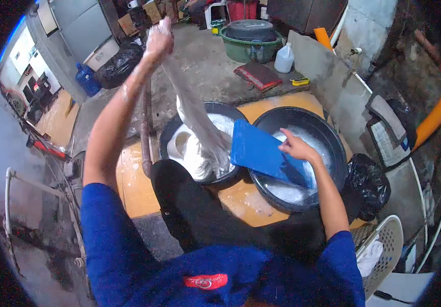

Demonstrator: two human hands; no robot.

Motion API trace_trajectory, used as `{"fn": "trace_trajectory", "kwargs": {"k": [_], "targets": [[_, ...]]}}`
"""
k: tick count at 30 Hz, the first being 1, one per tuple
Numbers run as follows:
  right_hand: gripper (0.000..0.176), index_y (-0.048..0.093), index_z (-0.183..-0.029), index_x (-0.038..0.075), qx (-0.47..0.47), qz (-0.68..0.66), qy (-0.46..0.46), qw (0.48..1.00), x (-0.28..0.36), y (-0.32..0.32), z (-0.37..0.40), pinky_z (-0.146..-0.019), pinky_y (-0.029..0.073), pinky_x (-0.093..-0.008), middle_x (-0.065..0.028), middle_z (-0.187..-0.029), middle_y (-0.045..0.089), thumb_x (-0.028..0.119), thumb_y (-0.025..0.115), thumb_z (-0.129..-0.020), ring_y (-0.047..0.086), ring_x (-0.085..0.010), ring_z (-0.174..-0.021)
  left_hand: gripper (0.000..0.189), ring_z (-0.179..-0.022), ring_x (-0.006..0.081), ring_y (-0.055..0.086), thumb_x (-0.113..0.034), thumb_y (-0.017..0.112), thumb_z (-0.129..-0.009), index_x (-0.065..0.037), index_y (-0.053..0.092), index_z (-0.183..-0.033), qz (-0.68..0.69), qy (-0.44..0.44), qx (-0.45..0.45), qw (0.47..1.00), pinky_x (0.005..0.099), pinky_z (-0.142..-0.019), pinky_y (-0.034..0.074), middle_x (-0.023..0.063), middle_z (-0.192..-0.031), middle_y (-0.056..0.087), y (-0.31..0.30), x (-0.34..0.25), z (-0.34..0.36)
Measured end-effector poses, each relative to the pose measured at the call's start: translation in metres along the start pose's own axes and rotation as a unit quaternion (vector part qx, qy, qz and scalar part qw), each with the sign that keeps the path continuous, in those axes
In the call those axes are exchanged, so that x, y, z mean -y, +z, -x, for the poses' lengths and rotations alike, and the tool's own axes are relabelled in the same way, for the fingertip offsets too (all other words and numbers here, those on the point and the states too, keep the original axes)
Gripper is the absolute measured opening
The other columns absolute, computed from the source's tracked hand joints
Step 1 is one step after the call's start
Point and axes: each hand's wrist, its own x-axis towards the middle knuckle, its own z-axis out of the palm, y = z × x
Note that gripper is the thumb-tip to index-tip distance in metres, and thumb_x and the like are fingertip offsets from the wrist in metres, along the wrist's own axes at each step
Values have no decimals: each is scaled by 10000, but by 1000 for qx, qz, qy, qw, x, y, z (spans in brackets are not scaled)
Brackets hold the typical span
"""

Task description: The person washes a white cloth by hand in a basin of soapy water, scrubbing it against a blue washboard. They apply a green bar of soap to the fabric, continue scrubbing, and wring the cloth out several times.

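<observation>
My left hand (160,43) is raised high at the upper left, closed around one end of a wet white cloth (187,100). The cloth hangs down into the left black basin (166,130), where more white fabric lies bunched in suds beside a white dipper (179,143). My right hand (298,146) is at the edge of a blue plastic washboard (264,148), gripping it with one finger stretched out. The board slants over the right black basin (339,148), which holds foamy water. No ridges show on its visible face.
Both basins stand on a wooden board (246,202). A black plastic bag (368,187) and a perforated laundry basket (392,240) are at the right. Beyond are a white jug (284,59), a yellow-handled brush (300,82), a dark red folded item (258,77) and a green tub (238,51).
</observation>
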Motion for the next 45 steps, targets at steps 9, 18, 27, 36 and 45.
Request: {"fn": "trace_trajectory", "kwargs": {"k": [9,18,27,36,45], "targets": [[370,473,-1112,26,-38,-27,-110,993,81,56,-93,-767,439,-400,-212,-973,564,146,514,-765,558,-332,-879,433,-790,374,555,-21,474,-706,-29,432,-1137,-48,-47,2,998,443,-686,446,205,-854,569,-92,-34,-71],[357,532,-975,-18,-151,11,-33,988,120,199,-187,-622,483,-458,-266,-943,540,112,559,-644,583,-378,-746,218,-566,135,476,-217,487,-839,-57,506,-987,424,-244,5,872,256,-497,392,42,-719,522,-83,167,-54],[178,604,-774,20,-127,-9,33,991,109,233,-178,-598,488,-423,-151,-774,620,120,544,-640,611,-310,-708,410,-554,108,425,-453,457,-839,-68,574,-761,336,-254,159,893,253,-507,374,2,-591,440,-39,108,18],[150,524,-703,12,-370,-314,-45,873,200,60,-185,-567,373,-451,-224,-676,496,157,489,-722,515,-370,-652,185,-697,187,518,-158,538,-791,1,554,-884,348,-38,315,882,320,-619,427,108,-798,576,134,58,166],[198,507,-780,13,-318,-237,-116,911,192,65,-168,-635,407,-460,-223,-751,547,201,445,-799,526,-407,-737,204,-726,170,536,-180,481,-824,-5,555,-896,401,-176,512,739,306,-612,444,103,-839,586,153,-28,314]]}}
